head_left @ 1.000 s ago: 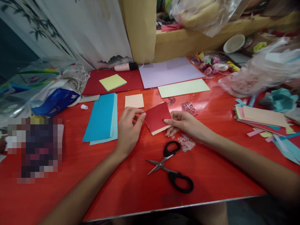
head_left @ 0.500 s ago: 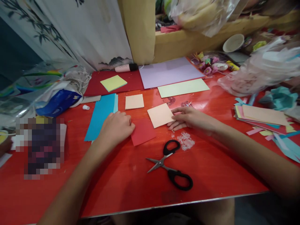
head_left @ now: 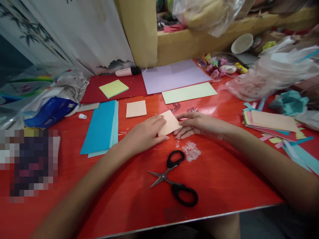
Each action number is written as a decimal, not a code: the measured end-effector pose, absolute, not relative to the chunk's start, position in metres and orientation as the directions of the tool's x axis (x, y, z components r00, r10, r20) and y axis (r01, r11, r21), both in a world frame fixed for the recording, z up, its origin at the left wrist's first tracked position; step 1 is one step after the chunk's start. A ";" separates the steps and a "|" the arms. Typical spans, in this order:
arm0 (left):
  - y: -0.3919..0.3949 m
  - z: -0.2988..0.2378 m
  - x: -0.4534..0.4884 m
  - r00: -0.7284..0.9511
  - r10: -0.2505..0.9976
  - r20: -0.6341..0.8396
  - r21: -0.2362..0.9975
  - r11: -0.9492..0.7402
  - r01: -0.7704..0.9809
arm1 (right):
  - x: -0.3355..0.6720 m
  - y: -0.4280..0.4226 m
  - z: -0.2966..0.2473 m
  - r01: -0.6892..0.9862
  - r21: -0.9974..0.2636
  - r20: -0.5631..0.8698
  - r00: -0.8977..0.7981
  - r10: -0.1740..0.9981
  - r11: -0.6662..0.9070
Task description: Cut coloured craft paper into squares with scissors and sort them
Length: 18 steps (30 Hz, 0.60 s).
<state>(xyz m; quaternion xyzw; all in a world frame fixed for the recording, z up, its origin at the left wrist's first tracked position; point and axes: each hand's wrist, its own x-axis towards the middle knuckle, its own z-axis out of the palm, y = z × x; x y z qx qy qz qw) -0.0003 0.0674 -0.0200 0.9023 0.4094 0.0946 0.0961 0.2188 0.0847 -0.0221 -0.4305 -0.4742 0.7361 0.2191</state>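
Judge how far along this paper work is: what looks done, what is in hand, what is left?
Done: a cut peach square lies beside the blue sheets, and white snippets lie by the open scissors. In hand: the left hand and right hand press flat on a second square, no grip closed. Left: the green strip and lilac sheet lie whole, untouched.

The left hand (head_left: 147, 134) covered the near-left part of the peach paper square (head_left: 171, 122), so its full outline could not be seen. A pixelated patch (head_left: 30, 162) hid whatever lay at the table's left. The paper stack (head_left: 276, 127) on the right ran off the picture's edge, and the flower trinkets (head_left: 218, 64) were too small to make out.
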 end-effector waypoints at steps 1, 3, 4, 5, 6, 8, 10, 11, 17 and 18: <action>0.070 -0.020 0.004 0.658 0.750 0.068 0.254 -0.650 0.716 | 0.219 0.085 -0.022 0.083 -0.884 -0.431 -0.529 0.731 -0.461; 0.074 -0.020 0.007 0.669 0.742 0.045 0.278 -0.653 0.705 | 0.219 0.085 -0.021 0.082 -0.880 -0.437 -0.528 0.728 -0.468; 0.076 -0.020 0.007 0.671 0.740 0.045 0.298 -0.651 0.698 | 0.219 0.085 -0.020 0.083 -0.879 -0.437 -0.532 0.725 -0.469; 0.078 -0.020 0.006 0.674 0.737 0.050 0.320 -0.652 0.688 | 0.219 0.085 -0.020 0.083 -0.881 -0.434 -0.537 0.724 -0.466; 0.079 -0.021 0.004 0.678 0.733 0.057 0.340 -0.653 0.677 | 0.219 0.085 -0.021 0.083 -0.883 -0.430 -0.543 0.722 -0.463; 0.081 -0.022 0.001 0.679 0.730 0.071 0.377 -0.650 0.660 | 0.220 0.086 -0.021 0.085 -0.885 -0.424 -0.551 0.719 -0.457; 0.081 -0.023 0.000 0.678 0.731 0.079 0.403 -0.646 0.649 | 0.220 0.086 -0.022 0.087 -0.886 -0.424 -0.551 0.719 -0.456; 0.081 -0.024 0.000 0.677 0.731 0.082 0.412 -0.643 0.645 | 0.220 0.087 -0.023 0.085 -0.886 -0.424 -0.550 0.720 -0.456; 0.078 -0.026 0.004 0.647 0.751 0.134 0.381 -0.642 0.666 | 0.218 0.086 -0.022 0.082 -0.890 -0.420 -0.526 0.739 -0.448; 0.077 -0.027 0.004 0.648 0.748 0.142 0.362 -0.649 0.669 | 0.218 0.086 -0.021 0.093 -0.894 -0.418 -0.524 0.742 -0.438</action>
